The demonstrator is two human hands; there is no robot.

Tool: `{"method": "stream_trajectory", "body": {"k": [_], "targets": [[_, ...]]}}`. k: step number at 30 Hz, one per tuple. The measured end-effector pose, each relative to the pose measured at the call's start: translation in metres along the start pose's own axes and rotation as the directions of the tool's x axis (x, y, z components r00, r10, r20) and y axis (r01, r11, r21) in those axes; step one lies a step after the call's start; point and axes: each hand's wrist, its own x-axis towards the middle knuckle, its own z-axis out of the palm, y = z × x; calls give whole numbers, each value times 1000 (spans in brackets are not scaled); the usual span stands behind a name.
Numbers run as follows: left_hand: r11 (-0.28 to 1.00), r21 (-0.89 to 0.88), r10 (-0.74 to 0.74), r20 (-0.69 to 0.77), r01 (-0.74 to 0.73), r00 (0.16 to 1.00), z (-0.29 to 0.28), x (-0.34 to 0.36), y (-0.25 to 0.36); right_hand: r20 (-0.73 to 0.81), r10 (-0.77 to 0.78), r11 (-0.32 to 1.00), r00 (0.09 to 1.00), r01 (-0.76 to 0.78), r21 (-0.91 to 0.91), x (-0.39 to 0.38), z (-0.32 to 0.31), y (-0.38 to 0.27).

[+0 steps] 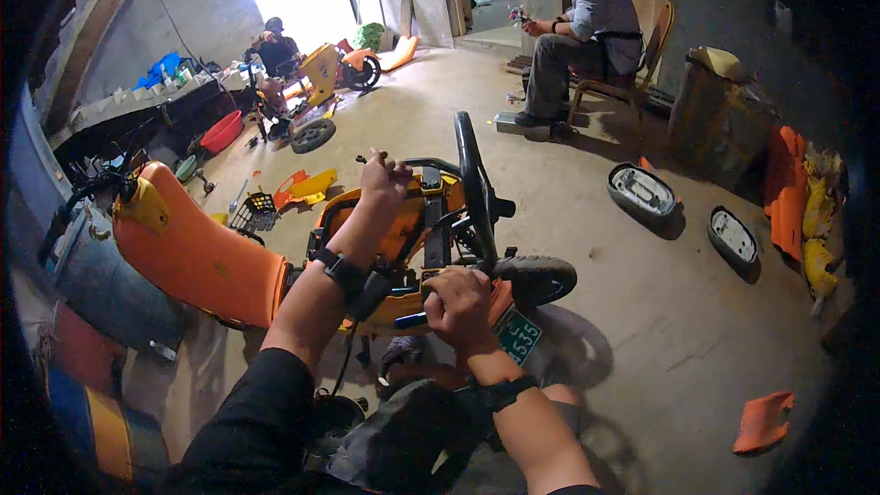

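Observation:
An electric scooter stripped of its seat stands before me, with an orange front panel (202,238) on the left and an open orange and yellow body (353,220). My left hand (385,176) is closed above the far side of the open body. A small dark tip pokes out beside its fingers; what it belongs to is unclear. Curled at the near rear edge of the body is my right hand (460,304), its grip hiding whatever it holds. Just beyond it rises a black curved rail (472,179). A green plate (518,337) hangs below the rear, near the rear wheel (541,280).
Two dark oval seats or boxes (642,192) lie on the floor at right. An orange panel piece (763,423) lies near right. One person (600,27) sits on a chair at the back; another (275,48) is by a partly dismantled scooter (321,73). A red basin (222,132) stands far left.

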Motion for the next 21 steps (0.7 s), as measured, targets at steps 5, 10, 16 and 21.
{"method": "stream_trajectory", "body": {"k": [5, 10, 16, 21], "targets": [[982, 109, 151, 12, -152, 988, -12, 15, -19, -8, -42, 999, 999, 42, -3, -1, 0, 2], [976, -33, 210, 380, -214, 901, -60, 20, -6, -16, -43, 999, 999, 43, 21, 2, 1, -1], [680, 606, 249, 336, -412, 908, -48, -1, -10, 22, -41, 998, 999, 42, -38, -3, -2, 5], [532, 830, 4, 197, -169, 980, -63, -10, 24, 46, -38, 999, 998, 39, -8, -2, 0, 3]]}}
